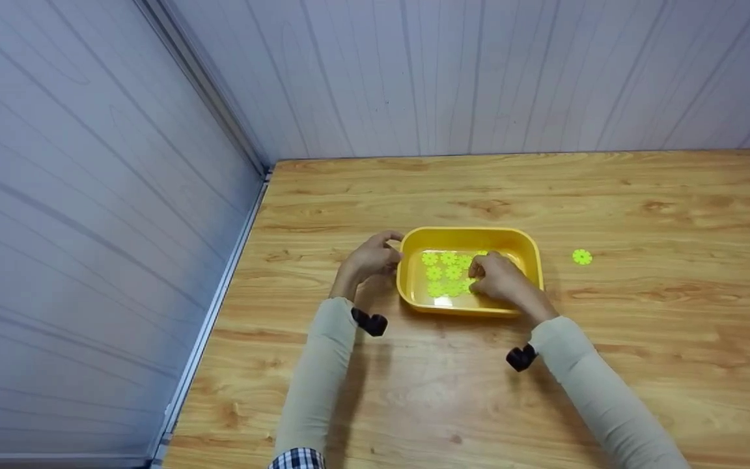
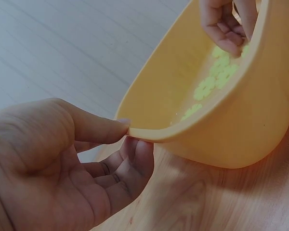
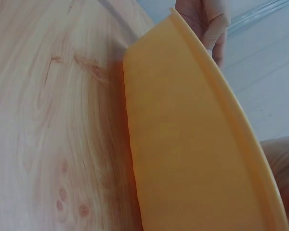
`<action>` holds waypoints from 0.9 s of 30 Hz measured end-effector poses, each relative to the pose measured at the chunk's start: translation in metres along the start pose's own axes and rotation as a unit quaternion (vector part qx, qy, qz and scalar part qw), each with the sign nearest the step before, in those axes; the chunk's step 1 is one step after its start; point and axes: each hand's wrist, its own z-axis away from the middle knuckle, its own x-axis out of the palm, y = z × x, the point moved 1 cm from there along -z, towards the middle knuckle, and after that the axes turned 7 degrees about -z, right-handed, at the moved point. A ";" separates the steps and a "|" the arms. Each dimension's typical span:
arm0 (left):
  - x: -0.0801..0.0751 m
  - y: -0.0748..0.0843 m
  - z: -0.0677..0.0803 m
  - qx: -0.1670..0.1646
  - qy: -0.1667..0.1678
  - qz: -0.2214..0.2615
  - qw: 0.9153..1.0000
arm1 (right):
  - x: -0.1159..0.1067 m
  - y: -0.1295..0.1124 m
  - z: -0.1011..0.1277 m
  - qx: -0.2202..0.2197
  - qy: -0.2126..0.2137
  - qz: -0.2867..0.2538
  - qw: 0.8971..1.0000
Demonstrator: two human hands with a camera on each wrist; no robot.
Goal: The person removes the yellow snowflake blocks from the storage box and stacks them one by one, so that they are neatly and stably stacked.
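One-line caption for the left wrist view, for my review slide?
Left hand pinches the rim of the yellow tub while the right hand reaches among green flower-shaped pieces inside.

No readable text, labels, brands, numbers or signs on anything in any view

1. A light wooden desk point(image 1: 642, 365) with visible grain fills the corner between grey panelled walls.
2. A yellow rectangular plastic tub point(image 1: 468, 236) stands near the desk's middle.
3. A single green flower-shaped plastic disc point(image 1: 582, 256) lies towards the right edge.
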 end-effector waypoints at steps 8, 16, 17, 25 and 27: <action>0.000 -0.001 0.000 0.011 -0.003 -0.003 1.000 | 0.000 0.001 0.004 0.003 0.021 0.003 1.000; 0.001 -0.001 -0.001 0.010 -0.001 -0.007 1.000 | -0.001 0.001 0.004 0.014 0.017 -0.048 0.999; 0.001 -0.001 -0.001 0.007 0.001 -0.008 1.000 | -0.002 0.002 0.004 0.016 0.014 -0.062 0.998; 0.000 -0.001 -0.002 -0.004 0.000 -0.011 1.000 | -0.009 0.006 0.005 0.026 0.024 -0.162 0.986; 0.000 -0.001 -0.002 -0.003 0.000 -0.010 1.000 | -0.011 0.006 0.006 0.021 0.029 -0.182 0.983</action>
